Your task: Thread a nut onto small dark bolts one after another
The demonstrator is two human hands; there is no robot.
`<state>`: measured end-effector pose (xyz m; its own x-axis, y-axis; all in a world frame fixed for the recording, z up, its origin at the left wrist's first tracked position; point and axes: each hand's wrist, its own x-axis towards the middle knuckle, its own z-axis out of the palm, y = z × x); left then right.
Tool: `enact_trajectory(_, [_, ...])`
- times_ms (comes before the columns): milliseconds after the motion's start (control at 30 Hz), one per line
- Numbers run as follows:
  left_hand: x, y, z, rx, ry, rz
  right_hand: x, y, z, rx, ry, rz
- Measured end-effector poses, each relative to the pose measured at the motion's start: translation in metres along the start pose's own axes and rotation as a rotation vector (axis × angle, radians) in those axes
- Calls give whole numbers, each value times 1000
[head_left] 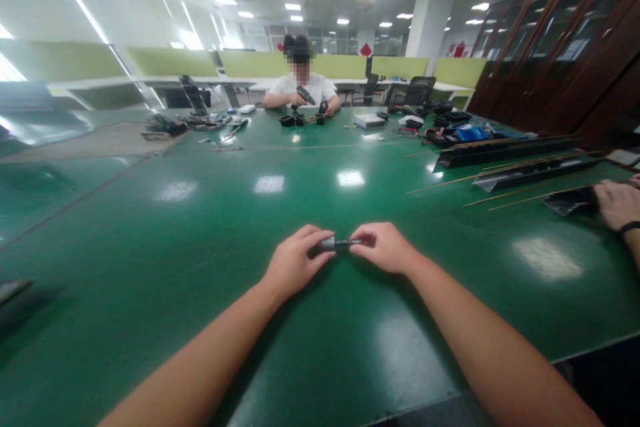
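Note:
Near the middle of the green table (300, 207), my left hand (299, 259) is closed round the thick grey end of a small cylindrical tool (328, 244). A thin dark shaft sticks out of it to the right. The fingertips of my right hand (383, 248) pinch the far end of that shaft. The tool lies level between both hands, just above or on the tabletop; which of the two I cannot tell. My fingers hide part of each end.
Across the table a person (300, 87) holds a dark power tool (305, 95). Long black channels (500, 150) and thin rods lie at the right, where another person's hand (617, 203) rests on a black piece. A white box (369, 121) and loose parts line the far edge.

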<state>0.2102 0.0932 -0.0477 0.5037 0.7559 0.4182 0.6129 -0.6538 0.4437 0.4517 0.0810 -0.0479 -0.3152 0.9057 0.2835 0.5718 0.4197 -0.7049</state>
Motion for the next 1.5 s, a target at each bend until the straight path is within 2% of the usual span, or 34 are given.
enact_trajectory(1033, [3,-3,-3,-29,31,-46,-1,4,-8,-10,40,15])
enact_trajectory(1100, [4,-4,-4,-28,58,-84,-1,6,-9,-9,46,16])
enact_trajectory(1167, [5,-6,-5,-56,92,-178,0,8,-8,-4,46,21])
enact_trajectory(1267, [6,-10,-5,-182,126,-305,0,10,-8,10,39,30])
enact_trajectory(1400, [6,-10,-8,-328,125,-364,1,12,-9,7,37,27])
enact_trajectory(1500, [3,-4,-24,-334,89,-379,2,12,-9,15,37,33])
